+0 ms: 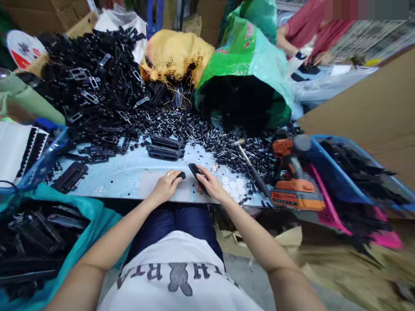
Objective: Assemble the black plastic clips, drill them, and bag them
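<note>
Light-blue bench (113, 172); on it: black parts (97, 82), screws (223, 147), hammer (254, 170), orange drill (293, 172).

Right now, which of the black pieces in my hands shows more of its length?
The long black piece in your right hand; only a short bit of the other piece shows past your left hand's fingertips.

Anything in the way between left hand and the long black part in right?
No visible obstruction: just tabletop and tiny dark bits between the left hand, with its small black piece, and the long black part in the right hand. Hammer lies right of both hands.
</note>
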